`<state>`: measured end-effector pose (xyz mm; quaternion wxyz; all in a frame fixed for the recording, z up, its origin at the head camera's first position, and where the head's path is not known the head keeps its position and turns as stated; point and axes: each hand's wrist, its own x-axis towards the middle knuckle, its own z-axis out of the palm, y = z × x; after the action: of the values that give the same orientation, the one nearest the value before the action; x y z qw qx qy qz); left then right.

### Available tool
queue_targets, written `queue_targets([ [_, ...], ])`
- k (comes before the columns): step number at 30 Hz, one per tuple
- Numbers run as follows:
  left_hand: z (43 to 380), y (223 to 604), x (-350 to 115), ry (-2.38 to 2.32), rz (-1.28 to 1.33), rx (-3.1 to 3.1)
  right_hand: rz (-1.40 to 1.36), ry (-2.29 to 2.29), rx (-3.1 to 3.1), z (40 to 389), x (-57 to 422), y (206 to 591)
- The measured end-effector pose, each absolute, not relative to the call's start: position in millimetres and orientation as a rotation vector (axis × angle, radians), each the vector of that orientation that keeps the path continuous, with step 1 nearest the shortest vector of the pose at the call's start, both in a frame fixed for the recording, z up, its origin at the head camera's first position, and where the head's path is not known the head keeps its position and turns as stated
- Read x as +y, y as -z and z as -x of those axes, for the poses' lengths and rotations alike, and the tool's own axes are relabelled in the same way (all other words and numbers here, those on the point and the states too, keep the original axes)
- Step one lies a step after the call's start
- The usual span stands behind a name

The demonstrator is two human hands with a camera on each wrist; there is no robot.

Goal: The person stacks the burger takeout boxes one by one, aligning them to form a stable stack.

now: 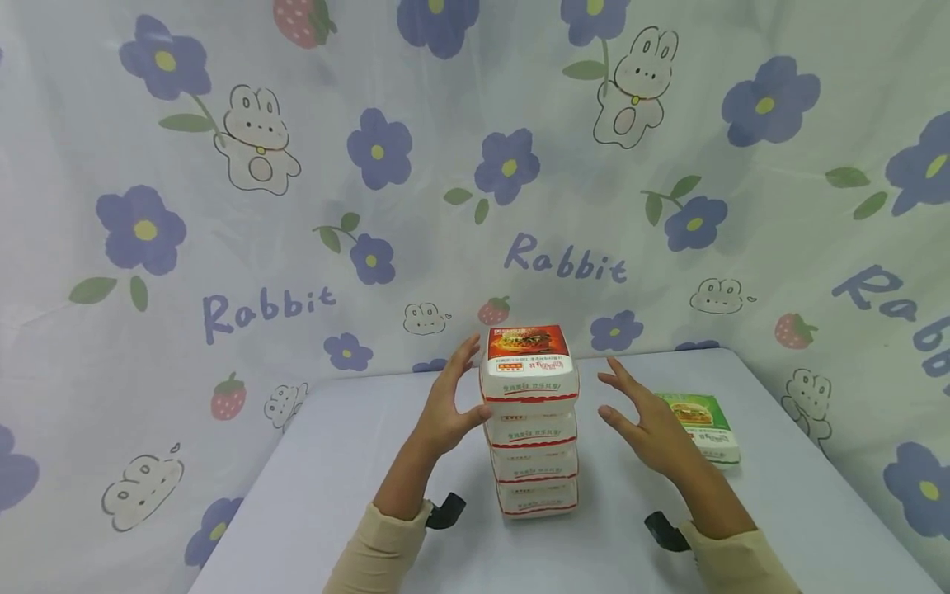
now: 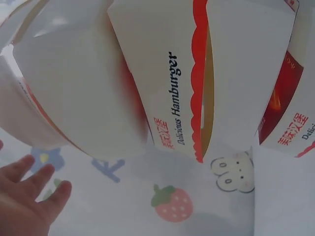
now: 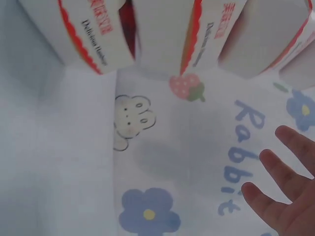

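Note:
Several white burger boxes with red wavy trim stand in an upright stack on the white table. The top box (image 1: 529, 367) has a burger picture on a red lid. My left hand (image 1: 444, 412) is at the stack's left side, fingers spread, with the thumb tip close to the top box; whether it touches cannot be told. In the left wrist view the fingers (image 2: 55, 199) appear apart from the boxes (image 2: 162, 83). On the other side my right hand (image 1: 647, 421) hovers with spread fingers, a gap between it and the stack. Neither hand holds anything.
A burger box with a green lid (image 1: 701, 425) lies on the table at the right, partly behind the right forearm. Behind the table (image 1: 334, 478) hangs a curtain (image 1: 445, 206) printed with rabbits, flowers and strawberries. Dark wrist-worn pieces show near both sleeves.

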<state>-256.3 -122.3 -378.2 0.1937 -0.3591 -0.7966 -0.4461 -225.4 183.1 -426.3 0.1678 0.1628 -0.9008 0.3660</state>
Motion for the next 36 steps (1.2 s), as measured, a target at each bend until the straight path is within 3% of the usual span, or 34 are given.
queue_targets([
  [12,257.1,377.9,-116.1,1.258,1.047,-2.193,-0.296,-0.990,-2.676,229.9,219.0,454.6],
  [25,259.8,369.3,-117.9,1.184,1.038,-2.191,-0.202,-0.840,-2.844,244.1,269.4,462.8],
  [36,261.2,367.2,-117.2,1.211,1.028,-2.171,-0.020,-0.742,-2.976,248.1,285.4,468.4],
])
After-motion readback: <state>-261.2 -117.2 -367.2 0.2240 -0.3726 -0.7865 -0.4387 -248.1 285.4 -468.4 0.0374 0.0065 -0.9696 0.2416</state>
